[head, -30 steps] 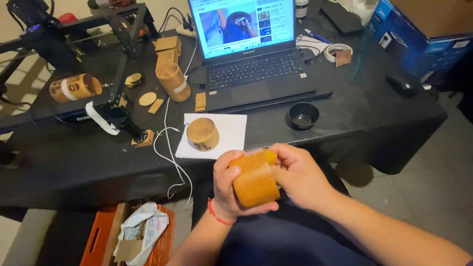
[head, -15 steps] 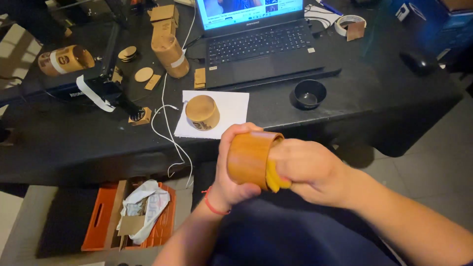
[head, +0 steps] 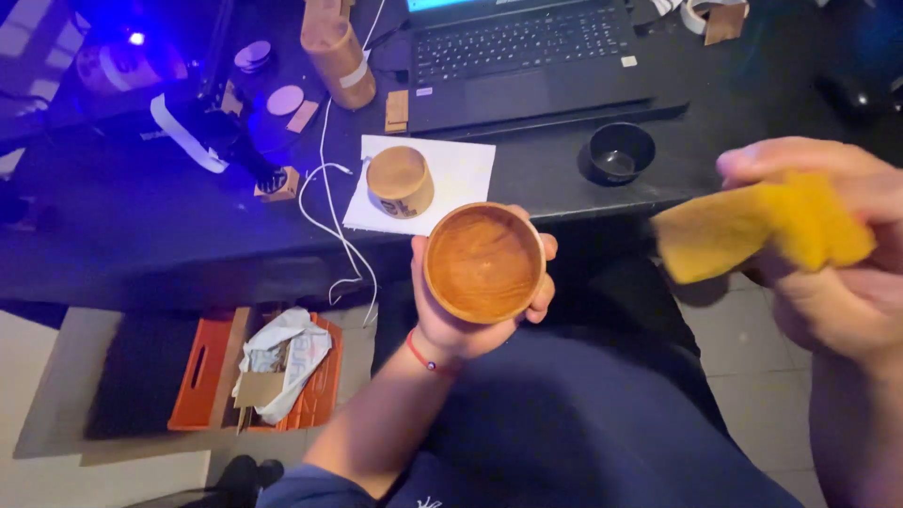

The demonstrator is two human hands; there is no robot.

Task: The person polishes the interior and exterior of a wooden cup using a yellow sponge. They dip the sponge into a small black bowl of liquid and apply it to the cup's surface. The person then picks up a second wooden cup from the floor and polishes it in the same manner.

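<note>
My left hand (head: 451,325) cups a round wooden cup (head: 483,262) from below, its open mouth facing up at me over my lap. My right hand (head: 832,273) is off to the right, close to the camera and blurred, pinching a yellow cloth (head: 752,230) apart from the cup. A second wooden cup (head: 400,181) stands upside down on a white sheet of paper (head: 461,169) on the black table (head: 141,235), just beyond my left hand.
An open laptop (head: 527,56) sits at the table's far side, a small black bowl (head: 621,152) to its right. Wooden cylinders (head: 337,52), flat wooden pieces and white cables (head: 324,216) lie left. An orange crate (head: 254,376) with crumpled paper stands on the floor.
My right hand has pulled the yellow cloth out of the cup and away to the right. The cup has turned so its mouth faces up. The view tilted down toward my lap.
</note>
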